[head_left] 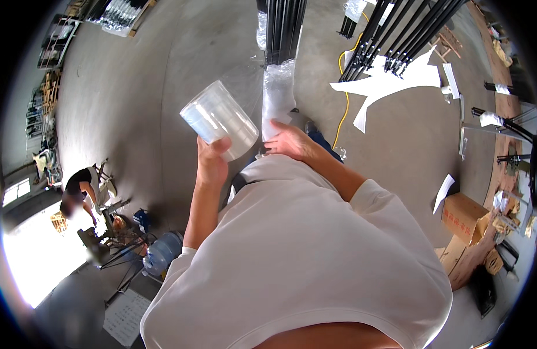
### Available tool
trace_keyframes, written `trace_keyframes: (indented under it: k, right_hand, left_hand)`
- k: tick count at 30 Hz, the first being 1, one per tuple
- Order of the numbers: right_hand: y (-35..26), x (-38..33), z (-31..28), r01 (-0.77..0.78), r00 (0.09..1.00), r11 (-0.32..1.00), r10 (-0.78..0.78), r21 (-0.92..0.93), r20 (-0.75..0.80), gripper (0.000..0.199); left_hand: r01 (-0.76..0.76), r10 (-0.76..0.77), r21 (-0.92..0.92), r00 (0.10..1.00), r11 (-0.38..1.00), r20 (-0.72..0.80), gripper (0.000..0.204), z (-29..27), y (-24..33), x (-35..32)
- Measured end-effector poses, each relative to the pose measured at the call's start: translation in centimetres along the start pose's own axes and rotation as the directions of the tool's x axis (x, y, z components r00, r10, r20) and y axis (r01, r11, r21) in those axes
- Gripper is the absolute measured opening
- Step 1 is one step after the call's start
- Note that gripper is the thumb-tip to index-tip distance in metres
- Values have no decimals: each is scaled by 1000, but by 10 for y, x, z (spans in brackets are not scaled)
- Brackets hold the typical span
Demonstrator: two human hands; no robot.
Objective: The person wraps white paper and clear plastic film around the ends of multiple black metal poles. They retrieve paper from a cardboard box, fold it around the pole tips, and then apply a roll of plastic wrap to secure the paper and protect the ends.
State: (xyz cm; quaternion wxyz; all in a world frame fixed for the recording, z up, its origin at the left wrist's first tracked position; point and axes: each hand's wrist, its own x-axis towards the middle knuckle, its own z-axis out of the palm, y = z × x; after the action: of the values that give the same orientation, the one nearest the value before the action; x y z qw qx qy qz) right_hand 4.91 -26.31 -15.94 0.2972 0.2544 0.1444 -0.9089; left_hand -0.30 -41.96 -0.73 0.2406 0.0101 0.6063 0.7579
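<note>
Roll of clear film [222, 119], tilted, rests in the person's left hand [212, 161], which grips its lower end with the thumb across it. Just to the right, the right hand [289, 141] is at the film-wrapped end of the black tubes [285, 35]; I can't tell whether it grips them.

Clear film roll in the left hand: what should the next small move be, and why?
Probably ease the clear film roll toward the film-wrapped end of the black bars: the left hand holds the roll tilted just left of that end, while the right hand is at its near tip, seemingly placed to steady it.
</note>
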Motion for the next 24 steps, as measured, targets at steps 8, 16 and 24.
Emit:
trace_keyframes:
  k: [8,16,24]
  right_hand:
    - [25,-2,6,297,955,864,-279,406,-103,20]
    - [3,-49,11,607,790,615,-539,504,-293,7]
    - [-13,-55,24,819,560,394,-709,417,-428,15]
  left_hand:
    - [89,-97,77,989,993,110,74,-18,15,20]
    - [137,-150,88,974,987,170,73,-31,18,39]
    - [111,-140,137,963,984,230,68,-6,23,31]
